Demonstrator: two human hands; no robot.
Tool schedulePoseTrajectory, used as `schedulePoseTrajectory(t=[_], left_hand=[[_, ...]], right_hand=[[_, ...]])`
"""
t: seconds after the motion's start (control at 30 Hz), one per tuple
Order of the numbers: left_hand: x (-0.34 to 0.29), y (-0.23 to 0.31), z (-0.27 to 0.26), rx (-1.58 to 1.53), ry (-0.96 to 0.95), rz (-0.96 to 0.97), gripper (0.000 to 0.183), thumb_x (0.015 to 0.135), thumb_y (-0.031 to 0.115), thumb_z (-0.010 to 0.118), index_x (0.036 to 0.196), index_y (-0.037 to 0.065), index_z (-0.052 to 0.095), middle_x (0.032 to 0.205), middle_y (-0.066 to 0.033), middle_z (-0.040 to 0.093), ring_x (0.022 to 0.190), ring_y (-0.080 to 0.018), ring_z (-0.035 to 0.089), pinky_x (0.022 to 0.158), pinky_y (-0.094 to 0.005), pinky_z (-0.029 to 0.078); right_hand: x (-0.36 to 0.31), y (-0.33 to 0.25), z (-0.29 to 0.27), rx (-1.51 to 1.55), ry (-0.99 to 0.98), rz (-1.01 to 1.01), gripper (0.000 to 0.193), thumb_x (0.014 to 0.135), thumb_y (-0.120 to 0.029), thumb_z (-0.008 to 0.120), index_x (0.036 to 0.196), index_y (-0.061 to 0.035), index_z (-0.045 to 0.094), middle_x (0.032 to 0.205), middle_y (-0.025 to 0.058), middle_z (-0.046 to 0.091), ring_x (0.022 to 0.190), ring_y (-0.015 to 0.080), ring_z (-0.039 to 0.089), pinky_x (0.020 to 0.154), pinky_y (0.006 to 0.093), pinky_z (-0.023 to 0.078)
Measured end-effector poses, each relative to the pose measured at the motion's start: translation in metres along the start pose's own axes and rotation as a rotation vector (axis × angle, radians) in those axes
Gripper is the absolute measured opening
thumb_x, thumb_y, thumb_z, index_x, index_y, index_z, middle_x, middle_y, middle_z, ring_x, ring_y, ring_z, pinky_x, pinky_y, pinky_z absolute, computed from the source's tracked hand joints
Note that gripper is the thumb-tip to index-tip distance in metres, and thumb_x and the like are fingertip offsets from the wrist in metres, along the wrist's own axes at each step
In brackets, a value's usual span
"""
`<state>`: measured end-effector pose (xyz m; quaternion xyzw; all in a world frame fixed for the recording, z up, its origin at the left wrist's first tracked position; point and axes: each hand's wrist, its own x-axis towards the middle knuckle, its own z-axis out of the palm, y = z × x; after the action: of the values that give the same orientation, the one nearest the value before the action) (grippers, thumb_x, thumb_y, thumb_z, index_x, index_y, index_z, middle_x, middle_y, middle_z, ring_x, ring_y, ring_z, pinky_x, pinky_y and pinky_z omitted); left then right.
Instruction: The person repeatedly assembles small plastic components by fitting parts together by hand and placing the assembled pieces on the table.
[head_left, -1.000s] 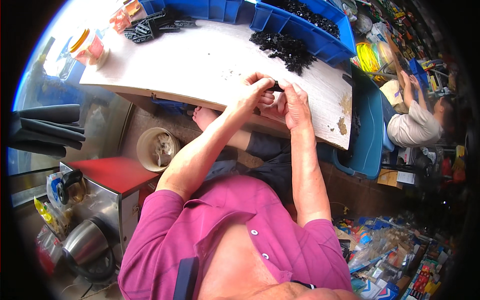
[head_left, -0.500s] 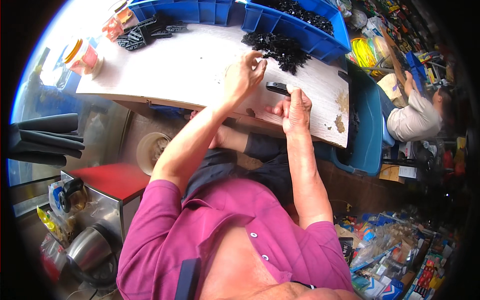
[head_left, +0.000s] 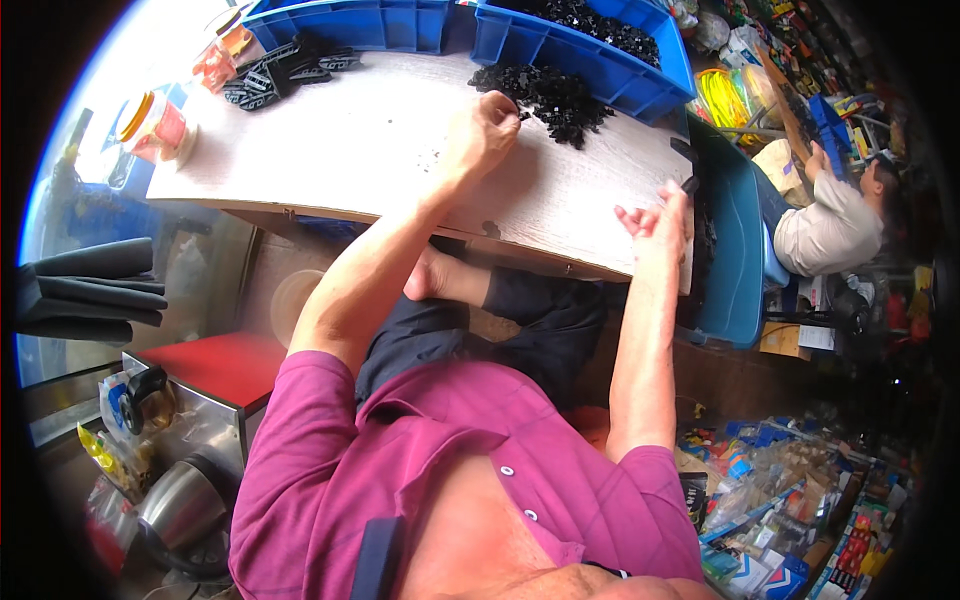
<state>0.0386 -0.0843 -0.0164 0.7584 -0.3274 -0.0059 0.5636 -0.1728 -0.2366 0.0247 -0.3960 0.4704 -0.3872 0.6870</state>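
My left hand [head_left: 487, 132] is at the near left edge of a heap of small black plastic pieces [head_left: 560, 105] on the table. Its fingers are pinched together, with a dark bit showing at the tips, apparently one of the small pieces. Over the table's right end is my right hand [head_left: 658, 228], somewhat smeared by motion. At its thumb and forefinger is a black oblong plastic part [head_left: 690, 185], while the other fingers are loosely curled. Another black part [head_left: 684, 150] lies just beyond, at the table's right edge.
Two blue crates, one [head_left: 350, 25] at the back left and one [head_left: 590, 55] holding black pieces, stand along the far side. Black strips [head_left: 280, 75] and a jar [head_left: 155, 128] are at the left. A teal bin [head_left: 735, 270] adjoins the table's right end. Beyond it sits another person [head_left: 830, 225].
My right hand has moved right with the black part, from the table's middle to its right edge. My left hand has closed into a pinch beside the heap.
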Motion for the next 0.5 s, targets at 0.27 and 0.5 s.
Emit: schedulePoseTrajectory(t=[0.27, 0.5], left_hand=[[-0.033, 0.025, -0.008, -1.032, -0.466, -0.644, 0.014, 0.087, 0.018, 0.066, 0.091, 0.005, 0.063, 0.077, -0.0047, 0.062, 0.065, -0.0102, 0.059, 0.058, -0.0229, 0.050], [-0.053, 0.043, 0.000, -0.994, -0.410, -0.649, 0.015, 0.089, 0.019, 0.064, 0.092, 0.004, 0.063, 0.079, -0.0060, 0.064, 0.066, -0.0114, 0.061, 0.060, -0.0245, 0.053]], right_hand=[[-0.031, 0.038, 0.047, -0.044, -0.595, 0.028, 0.021, 0.086, -0.018, 0.069, 0.098, -0.0025, 0.062, 0.046, 0.0026, 0.050, 0.036, 0.0125, 0.047, 0.045, 0.0325, 0.055], [-0.031, 0.049, 0.046, -0.083, -0.639, -0.136, 0.026, 0.084, -0.020, 0.072, 0.098, 0.0004, 0.067, 0.047, 0.0011, 0.051, 0.034, 0.0092, 0.042, 0.038, 0.0249, 0.041]])
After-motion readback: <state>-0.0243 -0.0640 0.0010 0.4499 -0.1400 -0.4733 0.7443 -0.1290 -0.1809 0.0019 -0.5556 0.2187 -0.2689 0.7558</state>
